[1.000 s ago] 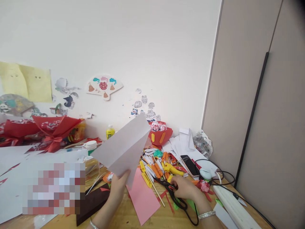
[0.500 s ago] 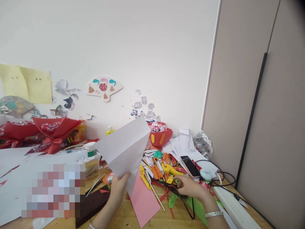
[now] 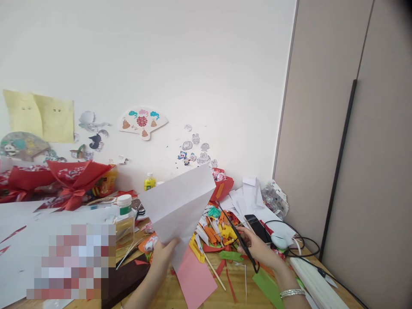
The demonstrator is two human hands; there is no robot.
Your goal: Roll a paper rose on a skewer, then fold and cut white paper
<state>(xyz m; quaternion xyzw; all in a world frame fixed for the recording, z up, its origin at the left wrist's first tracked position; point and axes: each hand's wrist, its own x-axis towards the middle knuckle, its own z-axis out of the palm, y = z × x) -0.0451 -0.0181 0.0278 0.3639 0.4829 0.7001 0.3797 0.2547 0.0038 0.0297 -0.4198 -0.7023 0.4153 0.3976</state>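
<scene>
My left hand [image 3: 165, 252] grips a creased sheet of white paper [image 3: 180, 201] by its lower edge, thumb on the near face. A pink sheet [image 3: 197, 277] extends below the white one; whether the hand holds it too is unclear. In my right hand [image 3: 254, 245] is a pair of black scissors [image 3: 242, 242], raised above the table, blades pointing up and to the left. Behind the scissors lies a yellow glue gun [image 3: 228, 233] among folded orange, white and yellow paper strips [image 3: 210, 235]. A thin wooden stick [image 3: 214, 270] rests on the table between the hands.
Red-wrapped bouquets [image 3: 72, 184] and a white-capped bottle [image 3: 125, 206] stand left. A dark brown block [image 3: 125, 279] lies by my left forearm. To the right are a phone [image 3: 257, 228], a looped black cable [image 3: 313, 234], a white bar [image 3: 317, 283] and green paper [image 3: 268, 288].
My right hand has lifted the black scissors off the pile, and their blades now point upward. The white paper in my left hand has shifted slightly right as the view moved.
</scene>
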